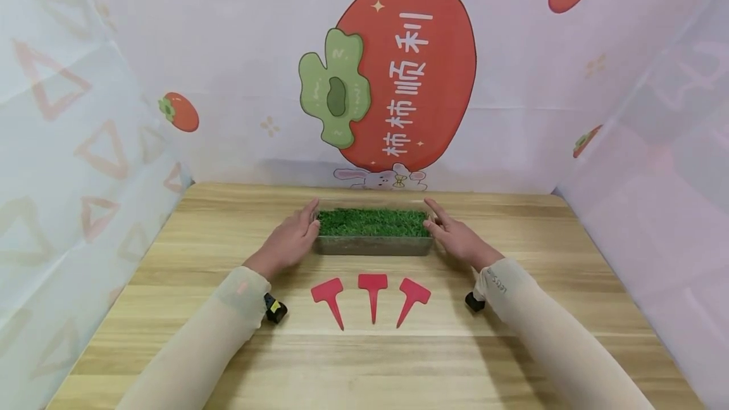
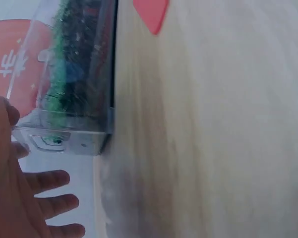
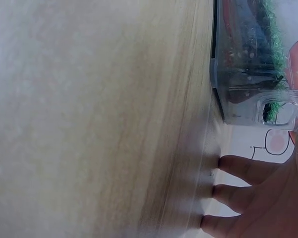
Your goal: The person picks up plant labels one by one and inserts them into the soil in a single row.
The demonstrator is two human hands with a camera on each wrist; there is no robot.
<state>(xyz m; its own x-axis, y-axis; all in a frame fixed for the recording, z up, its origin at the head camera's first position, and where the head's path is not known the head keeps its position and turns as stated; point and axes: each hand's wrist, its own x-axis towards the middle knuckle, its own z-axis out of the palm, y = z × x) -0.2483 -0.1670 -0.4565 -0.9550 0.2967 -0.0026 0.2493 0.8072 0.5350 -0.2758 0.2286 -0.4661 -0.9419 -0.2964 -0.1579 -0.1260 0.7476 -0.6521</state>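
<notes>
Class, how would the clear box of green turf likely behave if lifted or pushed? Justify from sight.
The clear box is probably fairly stiff: its see-through walls look straight. Its long, low shape suggests sliding rather than rolling or tipping on the table. Its smooth, shiny surface may feel slippery, though weight is hard to judge by sight.

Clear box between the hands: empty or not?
Not empty: green turf lies inside the box, visible through its clear walls in both wrist views.
</notes>
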